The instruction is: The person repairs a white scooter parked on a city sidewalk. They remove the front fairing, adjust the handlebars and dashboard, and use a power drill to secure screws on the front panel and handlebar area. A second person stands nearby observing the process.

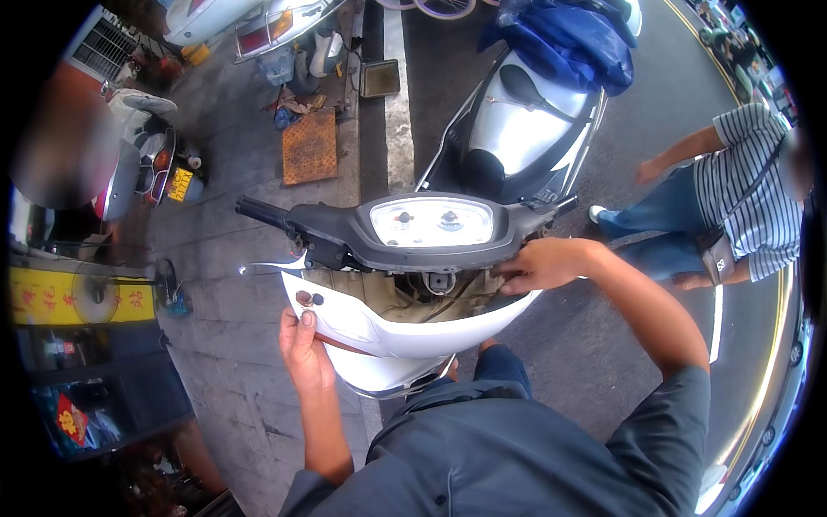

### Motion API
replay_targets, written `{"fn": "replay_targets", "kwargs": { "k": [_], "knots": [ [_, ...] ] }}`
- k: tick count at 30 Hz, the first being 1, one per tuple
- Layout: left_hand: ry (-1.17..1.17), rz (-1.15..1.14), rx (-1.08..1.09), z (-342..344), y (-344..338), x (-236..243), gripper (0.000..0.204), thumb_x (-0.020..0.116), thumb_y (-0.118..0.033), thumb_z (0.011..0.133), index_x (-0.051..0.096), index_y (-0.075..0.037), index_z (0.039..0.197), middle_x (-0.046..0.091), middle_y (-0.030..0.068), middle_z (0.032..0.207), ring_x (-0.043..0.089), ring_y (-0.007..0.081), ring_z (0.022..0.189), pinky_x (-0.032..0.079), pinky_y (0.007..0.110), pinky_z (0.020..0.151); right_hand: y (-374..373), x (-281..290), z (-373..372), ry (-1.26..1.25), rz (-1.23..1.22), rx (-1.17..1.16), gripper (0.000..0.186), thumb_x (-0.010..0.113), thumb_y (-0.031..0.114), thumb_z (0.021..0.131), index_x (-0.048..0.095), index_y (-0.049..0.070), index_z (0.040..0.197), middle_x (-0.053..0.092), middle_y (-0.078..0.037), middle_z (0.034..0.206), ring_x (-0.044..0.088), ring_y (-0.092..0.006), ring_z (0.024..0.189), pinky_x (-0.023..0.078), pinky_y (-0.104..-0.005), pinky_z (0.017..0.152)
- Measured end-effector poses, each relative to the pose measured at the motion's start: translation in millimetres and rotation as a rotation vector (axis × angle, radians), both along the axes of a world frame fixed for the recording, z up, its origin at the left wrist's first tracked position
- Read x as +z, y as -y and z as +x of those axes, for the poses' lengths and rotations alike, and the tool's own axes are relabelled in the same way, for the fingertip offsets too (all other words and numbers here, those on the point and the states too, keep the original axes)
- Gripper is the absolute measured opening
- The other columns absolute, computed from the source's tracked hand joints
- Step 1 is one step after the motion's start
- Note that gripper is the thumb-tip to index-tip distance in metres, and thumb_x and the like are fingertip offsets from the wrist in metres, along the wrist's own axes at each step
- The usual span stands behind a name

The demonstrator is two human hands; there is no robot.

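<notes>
Curved white plastic scooter panel (413, 339), left hand (307, 355) pinching its edge at eight o'clock, right hand (553, 261) at two o'clock, its fingers' opening and hold indiscernible.

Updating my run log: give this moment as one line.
left hand: on white panel, left end | right hand: near its right end | dashboard: open gap to panel

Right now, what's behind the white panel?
Behind the white panel, dark cables and a small grey part show below the handlebar. The right hand covers some of the right end; the panel itself hides whatever sits lower.
</notes>
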State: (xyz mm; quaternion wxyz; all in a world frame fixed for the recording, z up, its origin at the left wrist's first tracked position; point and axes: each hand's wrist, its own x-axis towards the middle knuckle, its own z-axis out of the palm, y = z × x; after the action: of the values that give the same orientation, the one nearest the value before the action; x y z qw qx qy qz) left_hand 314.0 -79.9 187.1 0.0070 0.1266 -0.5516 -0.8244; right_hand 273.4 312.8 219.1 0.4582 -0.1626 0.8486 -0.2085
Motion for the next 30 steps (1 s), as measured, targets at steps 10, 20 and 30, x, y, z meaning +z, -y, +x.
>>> {"fn": "replay_targets", "kwargs": {
  "k": [10, 20, 30],
  "knots": [
    [0.072, -0.071, 0.022, -28, -4, -6, 0.027, 0.066, -0.024, 0.097, 0.059, -0.004, 0.113, 0.061, 0.0058, 0.114, 0.053, 0.018, 0.111, 0.037, 0.036, 0.102, -28, -69, 114, -0.6, -0.569, -1.529, 0.079, 0.057, 0.055, 0.089, 0.046, -0.002, 0.143, 0.048, -0.026, 0.144, 0.044, -0.0405, 0.136, 0.037, -0.0513, 0.111],
    [-0.098, -0.272, 0.013, -22, 3, -33, 0.076, 0.065, -0.036, 0.096, 0.025, -0.008, 0.154, 0.036, 0.0153, 0.153, 0.035, 0.0288, 0.141, 0.028, 0.045, 0.116, 23, -124, 127, -0.369, -0.807, -1.715, 0.066, 0.062, 0.037, 0.098, 0.04, -0.001, 0.146, 0.057, -0.016, 0.128, 0.053, -0.0229, 0.12, 0.039, -0.0352, 0.105],
    [0.125, 0.402, -0.262, 47, -21, -106, 0.072, 0.063, -0.048, 0.095, 0.034, -0.013, 0.151, 0.044, 0.0046, 0.15, 0.041, 0.0254, 0.138, 0.033, 0.049, 0.112, 50, -115, 129, -0.335, -0.964, -1.842, 0.056, 0.054, 0.036, 0.102, 0.044, 0.002, 0.144, 0.055, -0.01, 0.129, 0.052, -0.0215, 0.117, 0.042, -0.037, 0.101]
  ]
}}
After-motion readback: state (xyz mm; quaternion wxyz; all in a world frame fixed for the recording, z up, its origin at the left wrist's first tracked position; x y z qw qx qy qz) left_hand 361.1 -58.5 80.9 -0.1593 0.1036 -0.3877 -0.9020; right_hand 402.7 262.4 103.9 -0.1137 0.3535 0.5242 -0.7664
